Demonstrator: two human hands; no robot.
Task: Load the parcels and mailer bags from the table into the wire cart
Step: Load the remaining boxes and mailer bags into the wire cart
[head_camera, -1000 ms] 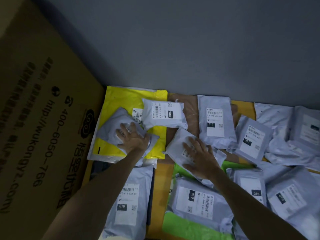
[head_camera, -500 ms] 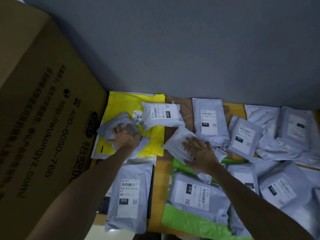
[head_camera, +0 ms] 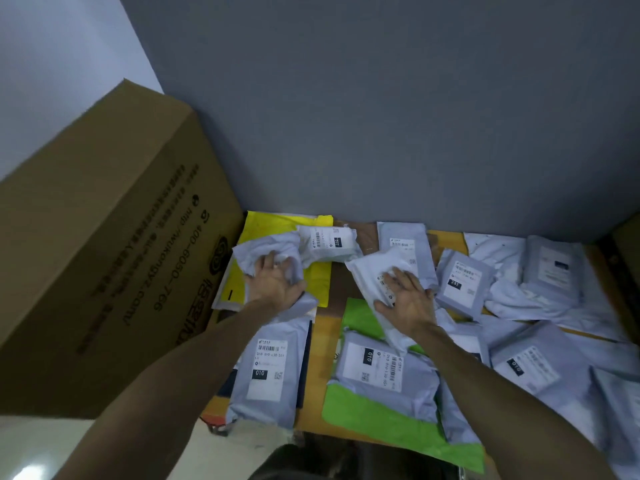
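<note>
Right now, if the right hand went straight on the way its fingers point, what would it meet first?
The right hand points up and left across the grey bag it grips. Beyond that, probably the small labelled bag lying on the yellow mailer, though depth is unclear.

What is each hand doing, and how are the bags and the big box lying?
left hand: closed, gripping a crumpled grey bag.
right hand: spread on a pale bag, grip unclear.
yellow bag: flat, partly covered.
green bag: flat, under grey bags.
cardboard box: closed, tilted.
</note>
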